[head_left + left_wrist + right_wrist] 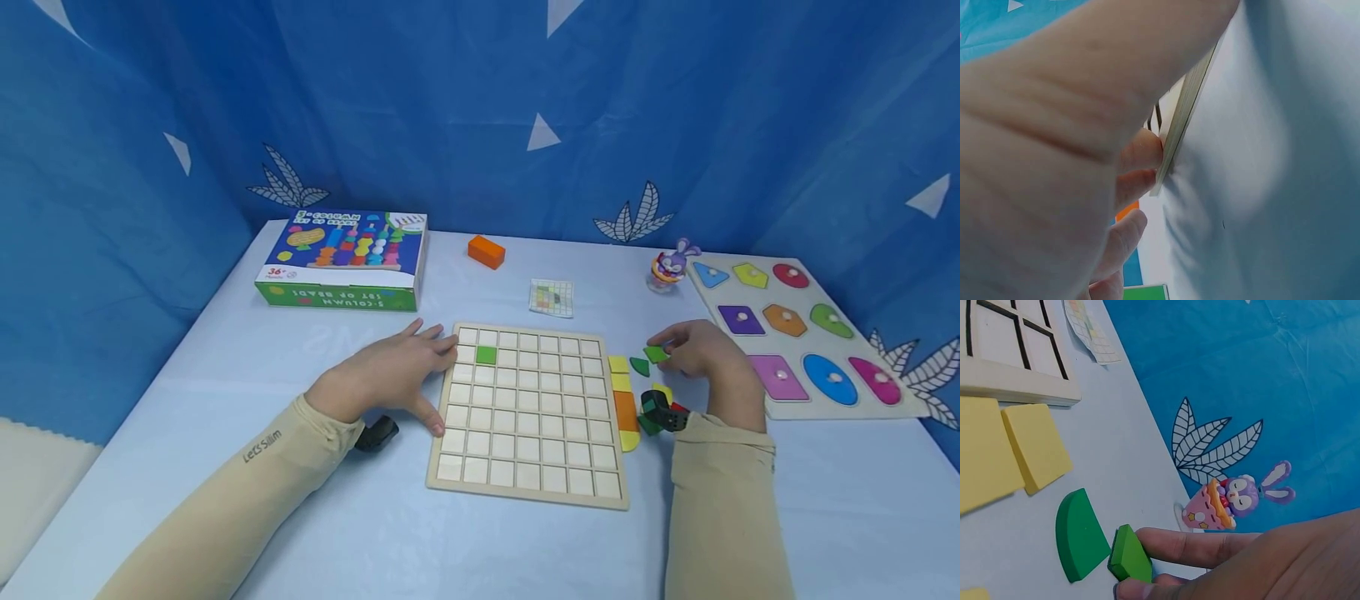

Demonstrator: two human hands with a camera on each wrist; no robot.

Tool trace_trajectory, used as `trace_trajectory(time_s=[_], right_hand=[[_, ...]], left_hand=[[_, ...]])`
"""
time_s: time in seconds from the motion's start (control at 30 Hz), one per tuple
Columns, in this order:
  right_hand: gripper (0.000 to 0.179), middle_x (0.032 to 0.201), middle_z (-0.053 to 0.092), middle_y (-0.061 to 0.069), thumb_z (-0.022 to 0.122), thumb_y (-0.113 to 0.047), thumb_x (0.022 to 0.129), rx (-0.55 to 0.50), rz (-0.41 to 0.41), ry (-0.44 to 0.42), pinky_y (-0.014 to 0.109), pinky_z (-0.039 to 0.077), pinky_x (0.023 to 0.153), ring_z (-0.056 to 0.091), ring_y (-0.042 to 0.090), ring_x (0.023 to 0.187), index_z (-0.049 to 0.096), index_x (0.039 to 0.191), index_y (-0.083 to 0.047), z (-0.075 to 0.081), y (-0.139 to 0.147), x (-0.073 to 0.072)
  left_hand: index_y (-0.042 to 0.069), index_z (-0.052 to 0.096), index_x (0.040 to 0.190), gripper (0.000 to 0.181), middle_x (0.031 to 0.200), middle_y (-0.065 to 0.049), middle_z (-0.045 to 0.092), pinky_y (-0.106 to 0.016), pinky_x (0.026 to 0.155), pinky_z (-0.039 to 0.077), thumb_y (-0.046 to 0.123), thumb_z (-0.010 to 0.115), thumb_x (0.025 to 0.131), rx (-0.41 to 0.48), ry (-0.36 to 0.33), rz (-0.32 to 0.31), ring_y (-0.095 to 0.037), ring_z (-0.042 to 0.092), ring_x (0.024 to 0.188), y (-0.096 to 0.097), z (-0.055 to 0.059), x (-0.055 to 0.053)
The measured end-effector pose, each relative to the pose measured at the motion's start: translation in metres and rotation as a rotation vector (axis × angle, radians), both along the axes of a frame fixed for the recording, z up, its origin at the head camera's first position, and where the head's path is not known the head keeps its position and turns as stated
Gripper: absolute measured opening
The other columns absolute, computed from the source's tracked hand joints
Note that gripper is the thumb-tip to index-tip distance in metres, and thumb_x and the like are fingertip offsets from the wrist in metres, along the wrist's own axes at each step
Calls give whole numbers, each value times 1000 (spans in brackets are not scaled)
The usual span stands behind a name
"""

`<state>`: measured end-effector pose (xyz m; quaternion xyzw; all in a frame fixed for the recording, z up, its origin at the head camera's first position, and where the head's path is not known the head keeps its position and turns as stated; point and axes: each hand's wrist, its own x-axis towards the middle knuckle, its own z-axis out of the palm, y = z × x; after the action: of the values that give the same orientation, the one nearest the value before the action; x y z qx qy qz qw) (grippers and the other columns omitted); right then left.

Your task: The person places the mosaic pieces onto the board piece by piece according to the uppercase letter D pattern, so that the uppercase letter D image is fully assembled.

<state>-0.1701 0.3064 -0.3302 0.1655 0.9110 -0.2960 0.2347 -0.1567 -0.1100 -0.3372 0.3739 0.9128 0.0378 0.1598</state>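
Note:
A pale wooden grid board (536,496) lies in the middle of the table, with one green square (486,356) in a cell near its upper left. My left hand (390,371) rests along the board's left edge, fingers spread, fingertips touching the frame in the left wrist view. Off the board's right side, my right hand (701,354) pinches a light green block (1130,555) between thumb and fingers. Right beside that block lies a dark green quarter-round block (1080,536). Yellow blocks (1038,447) sit along the board's right edge.
Orange (626,411) and more small blocks lie under the right wrist. Behind the board are a small pattern card (551,298), an orange block (486,252) and a rabbit toy (670,267). A bead-set box (345,260) stands back left; a shape puzzle board (806,342) lies right.

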Motion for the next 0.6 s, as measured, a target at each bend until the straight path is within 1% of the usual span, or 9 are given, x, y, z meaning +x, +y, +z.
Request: trace_trajectory(time_s=[0.23,0.37,0.47,0.6], right_hand=[[48,127,49,28,71,-12,94,22,16,2,52,51,93,42,43,118,56,138,1,1,-1,1],[47,124,51,27,71,-14,94,32,31,15,51,50,92,44,42,114,57,137,2,3,-3,1],[46,122,53,26,71,-13,94,34,38,31,51,50,91,44,42,114,57,135,3,7,-5,2],[47,126,54,26,71,-15,94,39,70,42,54,49,92,43,43,118,58,135,3,13,-12,3]], left_hand=[[5,47,150,116,160,-15,34,-49,124,2,70,81,60,9,3,-9,-37,18,150,0,-1,0],[5,46,151,117,160,-14,34,-48,124,2,71,81,60,10,-2,-3,-37,18,150,0,-1,0],[6,46,151,117,160,-13,33,-48,124,2,71,81,60,3,-3,2,-36,17,151,0,-2,0],[6,45,151,117,160,-13,33,-47,124,1,71,81,61,1,1,1,-35,17,151,-1,-3,0]])
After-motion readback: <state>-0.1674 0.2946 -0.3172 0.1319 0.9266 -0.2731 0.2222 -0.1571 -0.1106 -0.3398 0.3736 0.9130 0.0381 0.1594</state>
